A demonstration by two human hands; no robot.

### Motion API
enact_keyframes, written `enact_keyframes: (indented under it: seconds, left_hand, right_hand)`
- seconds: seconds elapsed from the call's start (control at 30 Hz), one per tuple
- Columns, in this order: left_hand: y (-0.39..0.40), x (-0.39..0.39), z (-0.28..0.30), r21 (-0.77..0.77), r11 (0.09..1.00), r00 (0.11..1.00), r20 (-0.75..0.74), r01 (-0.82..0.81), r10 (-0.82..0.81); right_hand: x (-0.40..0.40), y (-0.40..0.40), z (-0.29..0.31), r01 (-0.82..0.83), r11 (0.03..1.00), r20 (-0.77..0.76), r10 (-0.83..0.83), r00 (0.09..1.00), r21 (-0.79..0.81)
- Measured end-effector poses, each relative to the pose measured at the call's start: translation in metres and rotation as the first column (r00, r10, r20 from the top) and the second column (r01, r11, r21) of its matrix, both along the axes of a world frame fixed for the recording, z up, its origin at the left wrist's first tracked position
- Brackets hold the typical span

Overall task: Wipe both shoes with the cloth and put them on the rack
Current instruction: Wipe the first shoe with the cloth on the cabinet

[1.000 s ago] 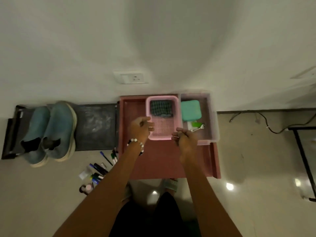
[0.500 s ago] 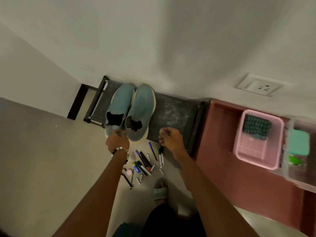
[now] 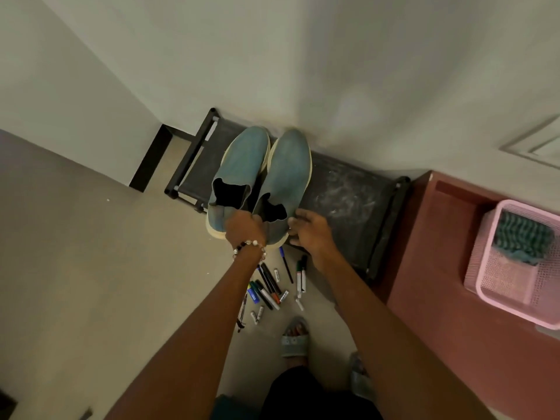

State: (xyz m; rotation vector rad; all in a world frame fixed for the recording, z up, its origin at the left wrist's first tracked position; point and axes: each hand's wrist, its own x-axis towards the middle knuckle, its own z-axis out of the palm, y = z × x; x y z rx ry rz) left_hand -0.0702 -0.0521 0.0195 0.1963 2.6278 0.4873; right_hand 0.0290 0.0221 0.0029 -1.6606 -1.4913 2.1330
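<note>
I see both blue shoes side by side on the black rack (image 3: 348, 192), toes twd the wall, heels at the near edge. L shoe (image 3: 242, 165) and R shoe (image 3: 288, 174) touch along their inner sides. My L hand (image 3: 245, 227) sits at the heels btwn the two, fingers curled onto the heel collars; looks like a grip, tho exactly which collar I can't tell. R hand (image 3: 312, 231) is just beside the R shoe's heel on its outer side, fingers loosely spread, tips touching or nearly touching the sole edge, holding nothing. The cloth (image 3: 522, 237) lies in the pink basket (image 3: 497, 301) on a reddish-brown table (image 3: 454, 328), well apart to the right. Rack stands vs a pale wall, on a beige floor. Pens & markers (image 3: 269, 286) lie scattered on the floor just below the rack.
</note>
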Motion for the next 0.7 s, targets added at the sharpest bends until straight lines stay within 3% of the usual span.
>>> enact_keyframes:
  seconds: [0.13,0.23,0.37,0.5,0.57,0.7]
  left_hand:
    - [-0.019,0.026,0.026,0.144,0.987,0.993,-0.099,0.071,-0.057]
    - [-0.029,0.045,0.054,0.3,0.928,0.972,-0.148,0.221,-0.183]
    - [-0.031,0.071,0.079,0.453,0.831,0.943,-0.082,0.323,-0.322]
    - [-0.015,0.106,0.081,0.508,0.762,0.913,-0.156,0.402,-0.378]
    - [-0.004,0.125,0.072,0.523,0.728,0.895,-0.234,0.444,-0.379]
    - [0.012,0.163,0.038,0.604,0.673,0.904,-0.318,0.426,-0.287]
  right_hand:
    - [0.026,0.0,0.026,0.09,0.996,-0.047,-0.091,0.995,-0.03]
    - [0.06,0.008,0.057,0.222,0.975,-0.16,-0.223,0.962,-0.023]
    - [0.121,0.024,0.081,0.348,0.937,-0.31,-0.324,0.894,0.024]
    - [0.187,0.041,0.086,0.505,0.862,-0.469,-0.427,0.773,0.048]
    - [0.221,0.048,0.079,0.572,0.818,-0.523,-0.462,0.716,0.06]
    - [0.279,0.042,0.046,0.617,0.779,-0.558,-0.466,0.686,0.108]
